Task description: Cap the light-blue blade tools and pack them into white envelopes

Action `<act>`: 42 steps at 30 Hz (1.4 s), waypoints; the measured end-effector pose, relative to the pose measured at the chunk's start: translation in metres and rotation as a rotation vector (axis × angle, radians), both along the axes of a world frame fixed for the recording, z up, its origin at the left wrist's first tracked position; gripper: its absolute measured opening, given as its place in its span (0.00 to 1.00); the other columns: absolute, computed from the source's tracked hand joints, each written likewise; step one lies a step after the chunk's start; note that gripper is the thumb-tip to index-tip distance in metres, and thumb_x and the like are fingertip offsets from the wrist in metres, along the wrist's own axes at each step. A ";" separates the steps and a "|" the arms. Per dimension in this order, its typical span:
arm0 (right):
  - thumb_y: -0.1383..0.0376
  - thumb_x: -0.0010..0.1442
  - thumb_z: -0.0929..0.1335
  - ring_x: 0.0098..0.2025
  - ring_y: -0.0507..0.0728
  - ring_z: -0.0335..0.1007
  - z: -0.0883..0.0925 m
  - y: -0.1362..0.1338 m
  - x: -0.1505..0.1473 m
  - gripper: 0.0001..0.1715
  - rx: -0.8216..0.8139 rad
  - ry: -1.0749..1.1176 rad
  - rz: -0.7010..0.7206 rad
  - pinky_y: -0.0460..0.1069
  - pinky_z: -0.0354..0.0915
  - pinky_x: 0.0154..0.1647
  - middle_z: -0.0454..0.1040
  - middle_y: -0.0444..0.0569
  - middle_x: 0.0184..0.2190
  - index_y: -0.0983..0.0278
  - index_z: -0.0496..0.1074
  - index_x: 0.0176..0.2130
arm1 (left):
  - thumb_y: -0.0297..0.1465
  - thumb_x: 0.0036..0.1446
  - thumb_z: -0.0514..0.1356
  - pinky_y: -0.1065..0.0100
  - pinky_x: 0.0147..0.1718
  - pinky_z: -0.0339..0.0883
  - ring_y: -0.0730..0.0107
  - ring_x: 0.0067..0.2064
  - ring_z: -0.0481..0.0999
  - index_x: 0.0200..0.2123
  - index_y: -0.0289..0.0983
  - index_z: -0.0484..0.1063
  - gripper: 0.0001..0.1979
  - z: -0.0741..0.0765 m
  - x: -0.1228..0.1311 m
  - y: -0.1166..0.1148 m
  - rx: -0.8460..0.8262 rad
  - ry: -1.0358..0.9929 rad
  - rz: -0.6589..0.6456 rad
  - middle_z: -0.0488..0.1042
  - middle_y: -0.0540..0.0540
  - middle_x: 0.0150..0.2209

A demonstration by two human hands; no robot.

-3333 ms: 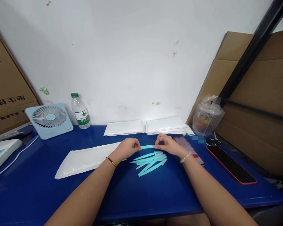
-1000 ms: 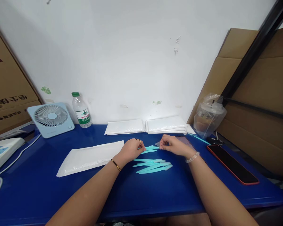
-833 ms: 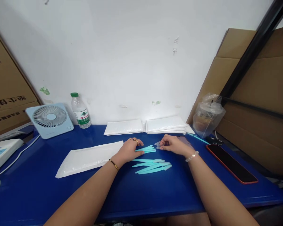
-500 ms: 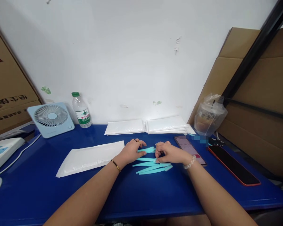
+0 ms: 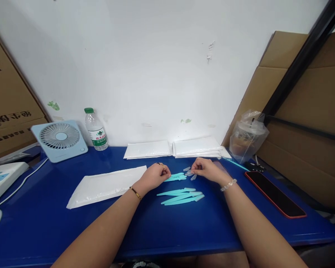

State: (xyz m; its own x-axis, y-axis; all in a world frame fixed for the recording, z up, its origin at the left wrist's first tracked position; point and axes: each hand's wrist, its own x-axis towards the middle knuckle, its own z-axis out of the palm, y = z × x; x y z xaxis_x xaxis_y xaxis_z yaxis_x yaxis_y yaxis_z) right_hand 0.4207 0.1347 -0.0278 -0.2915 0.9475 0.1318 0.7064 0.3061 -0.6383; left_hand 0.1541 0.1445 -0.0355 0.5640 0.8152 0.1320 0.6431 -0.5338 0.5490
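Several turquoise razor-like sticks point(image 5: 181, 200) lie fanned on the blue table, their clear-tipped ends to the right. Above them a second small bunch of turquoise sticks point(image 5: 176, 176) lies between my hands. My left hand point(image 5: 156, 175) is at the left end of this bunch, thumb and fingertips pressed together; whether it grips a stick is hard to see. Small translucent caps point(image 5: 193, 177) lie just right of the bunch. My right hand point(image 5: 205, 169) pinches at one of these caps, with other caps beside its fingertips.
A white padded envelope point(image 5: 106, 186) lies left; more envelopes point(image 5: 197, 147) are stacked by the wall. A fan point(image 5: 60, 139) and bottle point(image 5: 97, 132) stand back left. At right are a partly hidden phone point(image 5: 222, 167), a red-edged phone point(image 5: 275, 193) and a bagged cup point(image 5: 247, 137).
My right hand has moved up and right, off the lower sticks, to the translucent caps. My left fingers have closed together. One stick fewer shows in the lower group.
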 end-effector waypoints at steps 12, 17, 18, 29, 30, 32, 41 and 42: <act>0.58 0.50 0.72 0.36 0.55 0.66 0.020 -0.030 -0.034 0.10 -0.056 -0.320 0.310 0.52 0.53 0.44 0.70 0.44 0.30 0.62 0.74 0.29 | 0.39 0.54 0.58 0.64 0.44 0.63 0.62 0.45 0.68 0.45 0.41 0.71 0.15 -0.007 0.006 -0.008 0.144 0.047 -0.018 0.70 0.46 0.43; 0.58 0.55 0.69 0.34 0.52 0.64 0.017 -0.027 -0.037 0.10 0.071 -0.243 0.246 0.51 0.53 0.44 0.68 0.43 0.31 0.63 0.71 0.30 | 0.40 0.56 0.56 0.70 0.37 0.62 0.68 0.39 0.71 0.41 0.41 0.72 0.13 0.003 0.009 -0.015 0.110 -0.001 -0.123 0.74 0.49 0.39; 0.59 0.55 0.69 0.34 0.52 0.64 0.017 -0.026 -0.036 0.10 0.094 -0.221 0.235 0.51 0.54 0.44 0.68 0.43 0.31 0.63 0.71 0.30 | 0.39 0.56 0.56 0.71 0.34 0.62 0.70 0.36 0.71 0.38 0.41 0.73 0.11 0.004 0.010 -0.016 0.088 0.006 -0.139 0.74 0.50 0.36; 0.60 0.51 0.71 0.31 0.52 0.66 0.012 -0.010 -0.005 0.09 0.009 -0.087 0.110 0.45 0.59 0.30 0.70 0.44 0.30 0.64 0.73 0.30 | 0.39 0.51 0.60 0.68 0.40 0.62 0.64 0.44 0.69 0.44 0.43 0.71 0.16 -0.002 0.000 -0.003 0.089 0.045 -0.044 0.72 0.48 0.41; 0.59 0.51 0.71 0.31 0.52 0.66 0.015 -0.013 -0.004 0.10 -0.001 -0.103 0.152 0.45 0.59 0.31 0.70 0.45 0.31 0.64 0.74 0.30 | 0.39 0.51 0.61 0.67 0.41 0.63 0.63 0.44 0.69 0.45 0.43 0.71 0.17 -0.004 0.000 -0.003 0.086 0.047 -0.051 0.72 0.48 0.42; 0.58 0.49 0.72 0.32 0.52 0.66 0.021 -0.021 -0.007 0.11 -0.062 -0.162 0.273 0.45 0.59 0.30 0.70 0.45 0.31 0.63 0.75 0.30 | 0.39 0.51 0.60 0.67 0.40 0.63 0.63 0.43 0.69 0.44 0.42 0.71 0.16 -0.007 0.002 -0.003 0.078 0.055 -0.067 0.71 0.47 0.41; 0.64 0.50 0.71 0.30 0.51 0.63 0.021 -0.034 -0.033 0.05 -0.050 -0.324 0.367 0.47 0.57 0.38 0.68 0.43 0.29 0.63 0.72 0.27 | 0.43 0.57 0.55 0.65 0.44 0.62 0.63 0.46 0.68 0.48 0.42 0.69 0.18 0.006 0.008 -0.018 0.176 0.010 -0.086 0.71 0.46 0.45; 0.64 0.51 0.70 0.30 0.51 0.63 0.021 -0.033 -0.033 0.04 -0.036 -0.302 0.358 0.47 0.57 0.35 0.68 0.43 0.29 0.63 0.72 0.28 | 0.43 0.57 0.55 0.67 0.43 0.62 0.64 0.44 0.69 0.47 0.42 0.70 0.17 0.008 0.009 -0.020 0.151 0.006 -0.124 0.73 0.47 0.44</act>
